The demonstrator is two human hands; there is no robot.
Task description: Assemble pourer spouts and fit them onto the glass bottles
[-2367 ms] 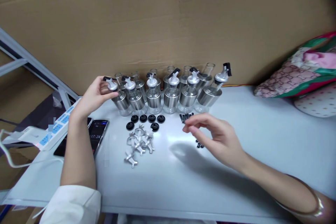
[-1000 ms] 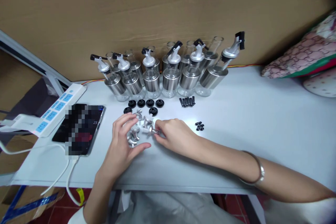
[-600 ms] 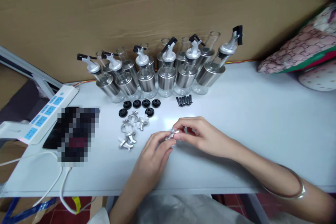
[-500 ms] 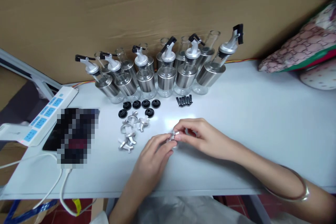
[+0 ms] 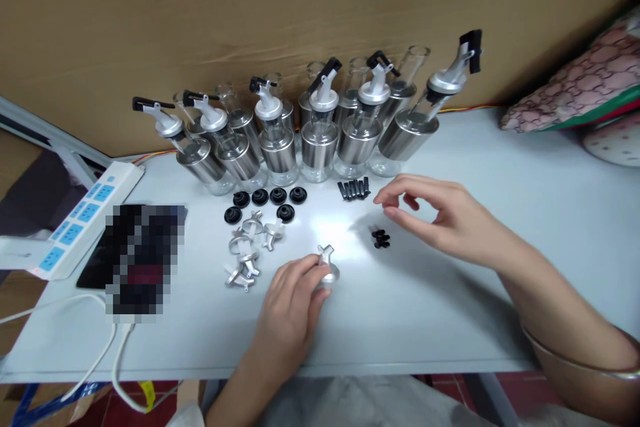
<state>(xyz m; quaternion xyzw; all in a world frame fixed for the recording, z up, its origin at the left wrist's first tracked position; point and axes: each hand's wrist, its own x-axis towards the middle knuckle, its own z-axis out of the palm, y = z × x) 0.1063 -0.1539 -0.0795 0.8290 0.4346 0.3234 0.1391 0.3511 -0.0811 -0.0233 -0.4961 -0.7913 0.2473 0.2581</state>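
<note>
My left hand (image 5: 290, 307) pinches a silver pourer spout (image 5: 330, 273) just above the table, its forked tip pointing up and away. Over the table to the right, my right hand (image 5: 447, 217) has its thumb and index finger apart, with nothing visible between them. Several small black pieces (image 5: 381, 239) lie below its fingertips. Just left of that hand is a row of slim black levers (image 5: 354, 189). More silver spouts (image 5: 243, 253) with whitish stems lie in a loose pile left of my left hand. Behind the pile are several ribbed black stoppers (image 5: 278, 196).
Glass-and-steel bottles (image 5: 319, 147) stand in two rows along the cardboard wall (image 5: 300, 7); front ones carry pourers with black levers. A power strip (image 5: 87, 213), a blurred-out dark device (image 5: 95, 257) and white cables (image 5: 115, 353) occupy the left. A patterned cushion (image 5: 575, 93) sits at right.
My right hand has let go of the spout and moved right and away from me, uncovering the small black pieces. My left hand keeps the spout in nearly the same place.
</note>
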